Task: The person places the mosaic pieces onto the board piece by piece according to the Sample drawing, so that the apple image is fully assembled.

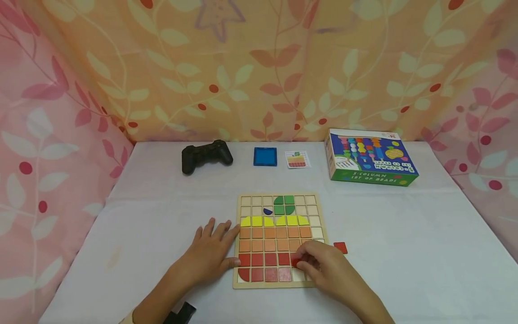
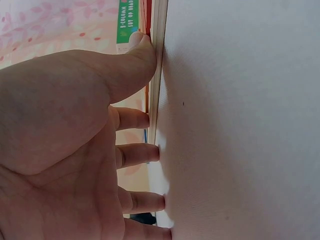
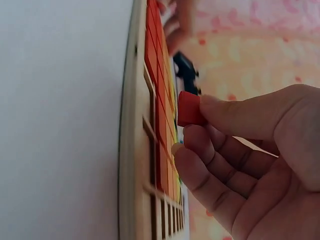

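Observation:
A wooden grid board (image 1: 267, 285) lies on the table, its slots partly filled with coloured tiles. Green tiles (image 1: 279, 209) and a small blue piece (image 1: 267, 211) are near the top, above rows of yellow (image 1: 256, 221), orange (image 1: 257, 245) and red tiles (image 1: 257, 259). My left hand (image 1: 210, 252) spreads its straight fingers beside the board, thumb against the left edge. Between thumb and fingertips my right hand (image 1: 323, 266) pinches a red tile (image 3: 190, 107), close over the red rows. That hand hides some lower right slots. One loose red tile (image 1: 341, 247) lies right of the board.
Along the back stand a black game controller (image 1: 207, 155), a blue square tray (image 1: 265, 156), a small pattern card (image 1: 297, 159) and a bead-set box (image 1: 371, 157). A black object (image 1: 184, 312) shows by the left wrist. Patterned curtains (image 1: 283, 67) enclose the table.

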